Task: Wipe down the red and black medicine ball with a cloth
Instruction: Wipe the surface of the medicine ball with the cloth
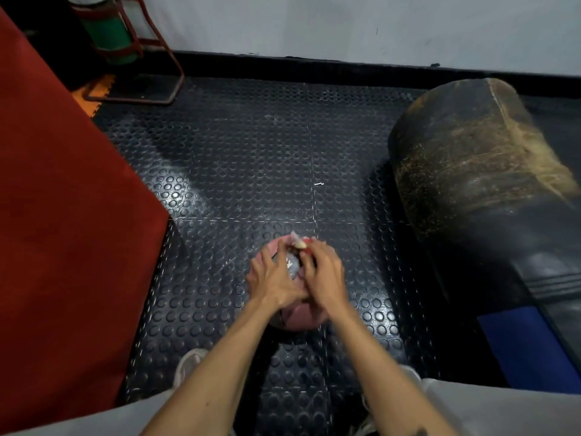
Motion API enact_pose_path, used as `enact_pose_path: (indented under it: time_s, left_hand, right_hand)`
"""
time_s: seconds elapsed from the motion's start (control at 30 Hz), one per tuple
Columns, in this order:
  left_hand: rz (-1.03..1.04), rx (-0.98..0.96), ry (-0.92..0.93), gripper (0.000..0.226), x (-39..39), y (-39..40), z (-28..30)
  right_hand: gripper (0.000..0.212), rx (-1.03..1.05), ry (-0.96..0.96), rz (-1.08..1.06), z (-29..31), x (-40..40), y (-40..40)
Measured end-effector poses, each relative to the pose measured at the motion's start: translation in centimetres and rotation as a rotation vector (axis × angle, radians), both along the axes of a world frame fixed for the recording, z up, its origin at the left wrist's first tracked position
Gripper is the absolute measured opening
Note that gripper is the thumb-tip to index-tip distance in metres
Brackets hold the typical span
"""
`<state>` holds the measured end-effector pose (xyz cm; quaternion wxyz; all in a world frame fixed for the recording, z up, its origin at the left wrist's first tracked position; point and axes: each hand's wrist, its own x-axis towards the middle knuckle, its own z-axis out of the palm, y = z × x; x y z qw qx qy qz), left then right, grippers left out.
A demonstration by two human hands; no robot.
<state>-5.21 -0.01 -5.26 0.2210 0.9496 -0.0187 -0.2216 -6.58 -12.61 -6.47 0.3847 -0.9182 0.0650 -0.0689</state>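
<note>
Clearly I am in mid-wipe: the medicine ball (290,316) sits on the floor (251,171) at 6 o'clock, my left hand (273,280) spread flat on it, my right hand (323,273) curled around the cloth (294,262) on top. The lower sides look unwiped.

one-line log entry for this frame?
stage: wiping | ball: on floor mat | left hand: on ball | right hand: pressing cloth on ball

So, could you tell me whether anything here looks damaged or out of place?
Yes: the black punching bag lying on the studded floor mat at right has its skin badly scuffed, with a tan, frayed patch across its upper end. A small white scrap also lies loose on the mat.
</note>
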Motion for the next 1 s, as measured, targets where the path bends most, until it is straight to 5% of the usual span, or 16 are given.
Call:
enact_pose_path:
  time_s: [0.13,0.33,0.5,0.7,0.87,1.0]
  left_hand:
    - [0.039,0.056,0.022,0.143,-0.9,-1.5,-0.7]
    - [0.041,-0.042,-0.103,0.072,-0.6,0.0,-0.8]
    - [0.083,0.003,-0.029,0.128,-1.9,-1.4,-0.7]
    - [0.156,-0.163,-0.103,0.057,-0.5,0.1,-1.4]
    - [0.118,-0.007,-0.090,0.120,-3.0,-1.8,-0.9]
    - [0.112,-0.069,-0.055,0.080,-2.1,-0.5,-1.0]
  right_hand:
    - [0.024,0.083,0.192,-0.085,0.9,4.7,-2.1]
    - [0.030,0.033,-0.099,-0.014,1.2,-2.8,2.4]
    - [0.023,-0.013,0.166,0.011,2.1,5.1,-0.2]
    - [0.031,0.006,0.011,0.044,1.9,-2.1,3.9]
    - [0.017,-0.093,0.219,-0.015,2.5,5.8,0.8]
    - [0.027,-0.042,0.072,0.007,2.2,-0.7,4.1]
